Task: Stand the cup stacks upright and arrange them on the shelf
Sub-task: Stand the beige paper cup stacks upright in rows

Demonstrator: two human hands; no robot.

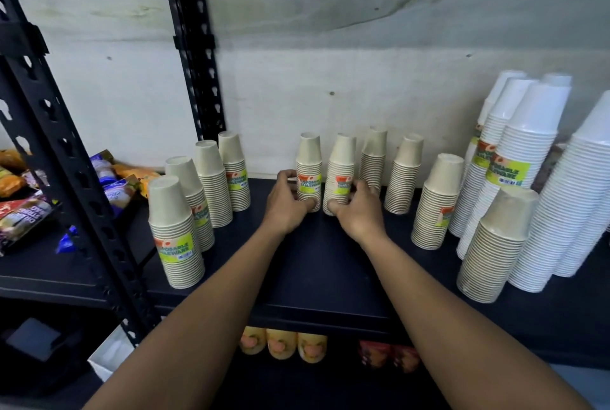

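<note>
Left hand (285, 206) curled round one cup stack (308, 158), right hand (359, 214) round its neighbour (343, 162).

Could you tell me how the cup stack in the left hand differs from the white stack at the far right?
The beige stack carries a green label; the white stack shows none. The beige stack is shorter and slimmer than the white stack. The left hand grips the beige stack; the white stack stands untouched. Both stand mouth down on the shelf.
</note>
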